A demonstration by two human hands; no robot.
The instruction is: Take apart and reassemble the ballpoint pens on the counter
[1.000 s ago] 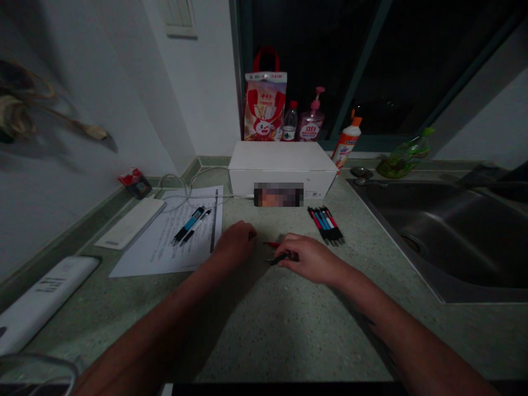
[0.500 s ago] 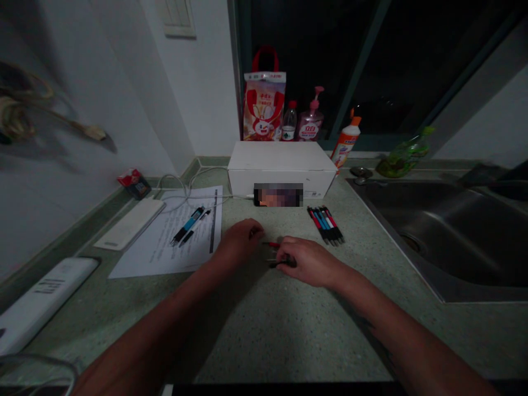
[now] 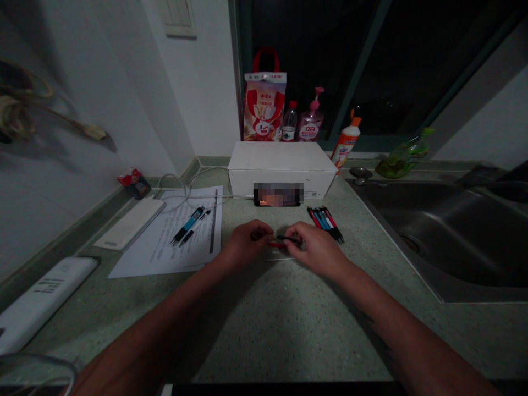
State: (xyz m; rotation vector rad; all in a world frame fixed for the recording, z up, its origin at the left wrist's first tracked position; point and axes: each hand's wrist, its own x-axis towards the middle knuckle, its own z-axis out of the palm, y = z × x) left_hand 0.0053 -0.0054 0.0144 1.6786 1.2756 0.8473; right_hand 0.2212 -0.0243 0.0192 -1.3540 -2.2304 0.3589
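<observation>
My left hand [image 3: 251,240] is over the middle of the counter, thumb and fingers curled together. Whatever its fingertips may hold is too small and dark to make out. Close by, my right hand [image 3: 315,246] pinches a short black pen part [image 3: 290,239], which points toward the left fingertips. Just below that part is a red pen barrel [image 3: 278,245] between the hands; I cannot tell whether the left fingers touch it. A thin pale pen refill [image 3: 280,259] lies on the counter nearer me. Several red, blue and white pens [image 3: 328,220] lie in a row beyond my right hand.
On the left, a printed sheet [image 3: 165,258] bears a blue-and-black pen [image 3: 188,224] and pen parts. A phone [image 3: 276,196] leans on a white box [image 3: 280,157]. The sink [image 3: 454,231] is on the right, a white power bank [image 3: 130,224] on the left.
My right hand has moved up and slightly right, lifting the black part toward the left hand. My left hand has shifted slightly right. The refill now shows uncovered on the counter.
</observation>
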